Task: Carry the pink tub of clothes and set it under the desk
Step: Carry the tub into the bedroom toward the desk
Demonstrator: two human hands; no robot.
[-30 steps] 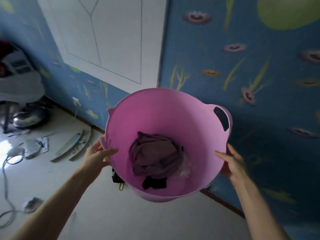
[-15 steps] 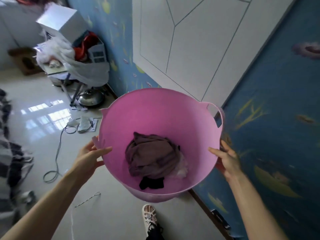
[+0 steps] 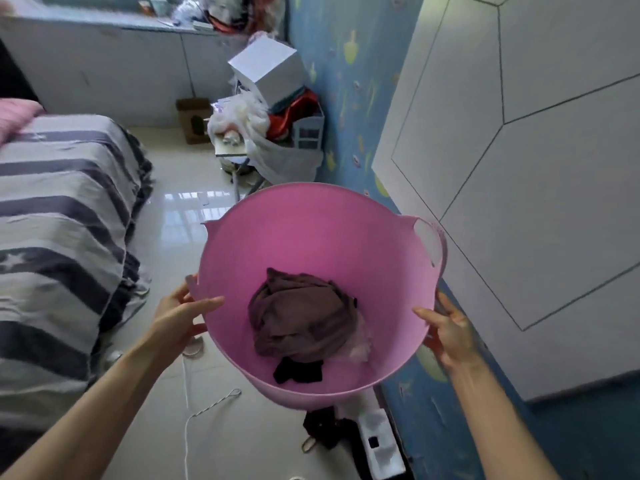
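Tub [image 3: 311,237] in transit: you hold the pink tub clear of the floor between your 2 hands, its open mouth tipped toward you. Your left hand [image 3: 180,317] grips the near-left rim, thumb hooked inside the wall and fingers outside; your right hand [image 3: 450,332] clamps the near-right rim the same way, just below the cut-out handle [image 3: 429,242]. Inside, at the bottom, lie a bundled brown garment [image 3: 301,317] and a small black piece [image 3: 298,370]; the load looks light, filling little of the tub. The wall appears thin and flexible, so expect it to bow under a 1-sided grip; an even hold on opposite rims, or on the 2 handles, should keep it round and level. A striped bed [image 3: 59,216] stands beyond your left hand, and a white panelled wall unit [image 3: 540,188] runs beside your right. Ahead of the tub sits a cluttered stand [image 3: 270,133], with a cord [image 3: 207,408] trailing on the floor below your left forearm: a likely trip risk. No desk is identifiable yet.
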